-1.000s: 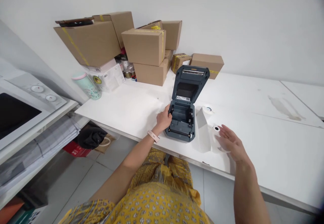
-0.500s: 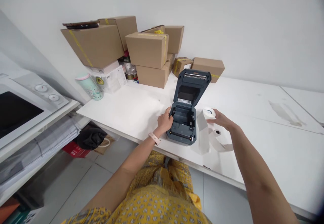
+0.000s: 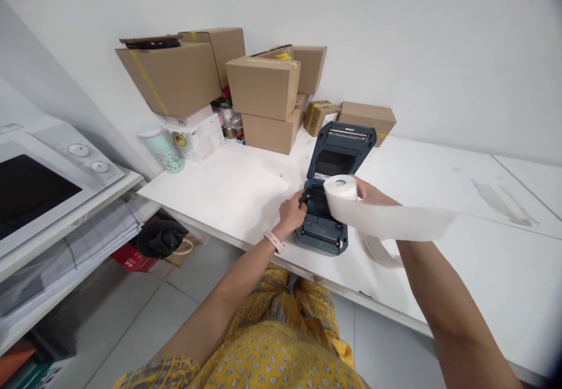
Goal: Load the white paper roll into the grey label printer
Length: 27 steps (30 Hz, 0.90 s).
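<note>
A dark grey label printer (image 3: 322,238) stands on the white table with its lid (image 3: 345,137) raised. Its left side is gripped by my left hand (image 3: 293,211), fingers curled over the edge. My right hand (image 3: 374,193) holds a white label roll (image 3: 341,188) just above the printer's open bay, hiding part of it. From the roll a long strip of paper (image 3: 404,220) hangs out to the right, across my right forearm. Another piece of curled paper (image 3: 381,254) lies on the table beside the printer; the strip covers part of it.
Several cardboard boxes (image 3: 263,90) are stacked against the wall, with two smaller ones (image 3: 367,118) behind the printer. A mint tumbler (image 3: 161,147) and a white box (image 3: 197,138) stand at the back left. On the left shelf sits a microwave (image 3: 48,184). The table's front edge (image 3: 237,248) runs close to me.
My right hand has lifted the label roll off the table and carried it left over the printer, its strip trailing. My left hand stays on the printer.
</note>
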Tool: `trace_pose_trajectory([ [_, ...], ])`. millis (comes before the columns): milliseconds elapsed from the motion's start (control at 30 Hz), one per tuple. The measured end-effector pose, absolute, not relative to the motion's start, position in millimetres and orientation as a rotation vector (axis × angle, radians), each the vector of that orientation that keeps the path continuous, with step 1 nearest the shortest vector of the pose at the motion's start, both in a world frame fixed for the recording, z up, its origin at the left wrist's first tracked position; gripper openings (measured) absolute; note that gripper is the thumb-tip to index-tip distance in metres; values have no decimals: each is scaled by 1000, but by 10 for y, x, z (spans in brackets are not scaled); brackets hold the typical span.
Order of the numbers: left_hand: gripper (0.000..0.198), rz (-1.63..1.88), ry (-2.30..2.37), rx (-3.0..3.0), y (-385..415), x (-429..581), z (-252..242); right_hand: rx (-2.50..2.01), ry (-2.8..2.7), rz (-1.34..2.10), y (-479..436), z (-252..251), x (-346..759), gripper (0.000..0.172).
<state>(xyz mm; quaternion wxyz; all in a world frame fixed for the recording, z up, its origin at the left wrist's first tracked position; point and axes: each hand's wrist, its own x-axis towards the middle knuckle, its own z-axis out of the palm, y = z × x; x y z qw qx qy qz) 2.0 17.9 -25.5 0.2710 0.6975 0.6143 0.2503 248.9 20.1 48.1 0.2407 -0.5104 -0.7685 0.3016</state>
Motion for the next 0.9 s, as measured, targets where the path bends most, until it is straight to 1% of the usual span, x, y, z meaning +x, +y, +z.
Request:
trace_pose_trajectory([
  [67, 54, 676, 1638, 1893, 172, 8, -245, -1413, -2268, 846, 280, 569, 2240, 64],
  [133, 55, 669, 1643, 1894, 167, 3, -234, -1483, -2420, 782, 346, 607, 2076, 64],
  [267, 56, 663, 1663, 1874, 158, 11, -216, -1579, -2623, 655, 461, 591, 1940, 58],
  [367, 55, 650, 1682, 1874, 155, 16, -214, -1650, -2730, 590, 555, 532, 1878, 58],
  [533, 55, 638, 1687, 1892, 155, 8, -226, -1788, -2773, 517, 696, 342, 1792, 66],
  [767, 56, 658, 1661, 1883, 163, -1, -240, -1683, -2694, 552, 671, 166, 1853, 69],
  [833, 55, 674, 1648, 1866, 164, 1, -245, -1640, -2624, 495, 575, 170, 1892, 63],
  [900, 55, 684, 1640, 1851, 163, 3, -245, -1524, -2485, 471, 433, 182, 1924, 50],
])
